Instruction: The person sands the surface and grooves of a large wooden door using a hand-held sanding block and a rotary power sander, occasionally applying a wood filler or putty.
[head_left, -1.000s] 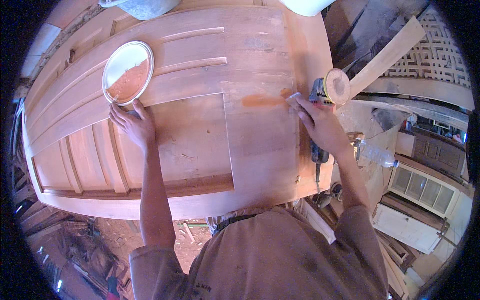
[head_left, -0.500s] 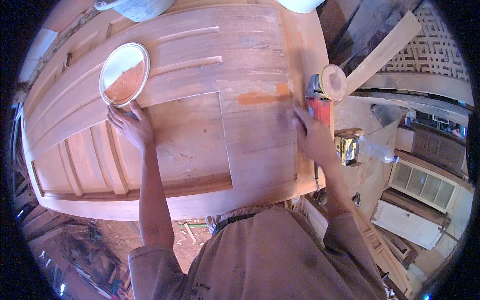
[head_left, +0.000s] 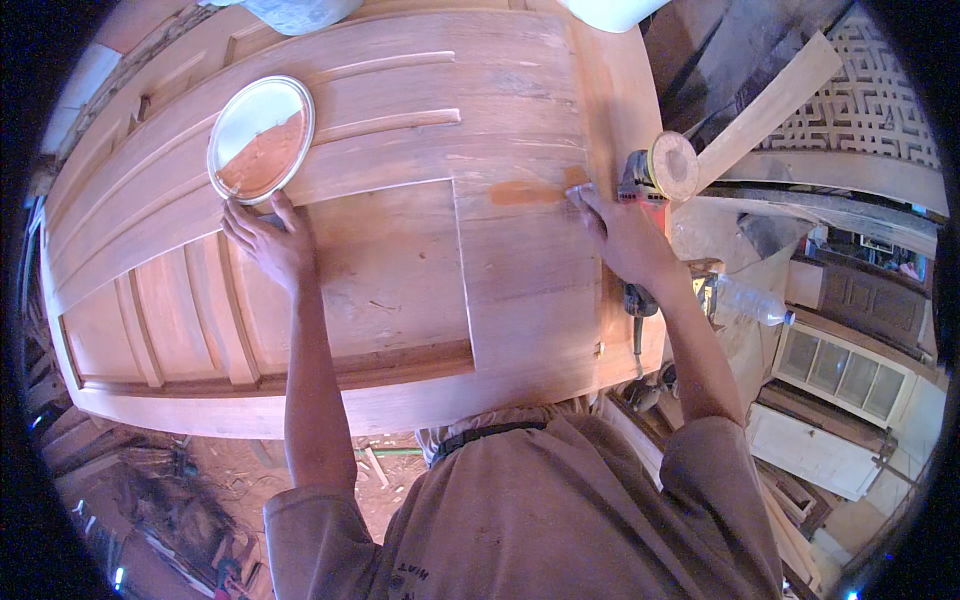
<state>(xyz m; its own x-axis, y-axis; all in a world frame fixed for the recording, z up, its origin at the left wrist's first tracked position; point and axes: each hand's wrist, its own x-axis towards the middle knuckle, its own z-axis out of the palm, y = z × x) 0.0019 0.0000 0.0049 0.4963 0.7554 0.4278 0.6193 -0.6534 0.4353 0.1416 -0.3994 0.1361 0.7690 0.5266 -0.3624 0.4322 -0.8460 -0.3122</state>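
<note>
Nearest you, your shirt and both forearms come up from the lower edge over a wooden door [head_left: 400, 290] lying flat beneath you. Your left hand [head_left: 265, 240] rests palm down on the door's panel, fingers spread and holding nothing, its fingertips just below a round tin lid [head_left: 260, 135] that carries reddish-brown filler. Your right hand [head_left: 620, 235] is pressed to the door near its right edge, fingers closed on a small scraper [head_left: 578, 193] whose tip meets an orange smear of filler [head_left: 525, 192] on the wood. Just beyond that hand, at the door's right edge, sits a sander [head_left: 660, 175] with its round pad facing up. A clear plastic bottle [head_left: 755, 300] lies off to the right, lower down. Farther right stand a latticed wooden panel [head_left: 860, 95] and a long plank [head_left: 770, 95].
</note>
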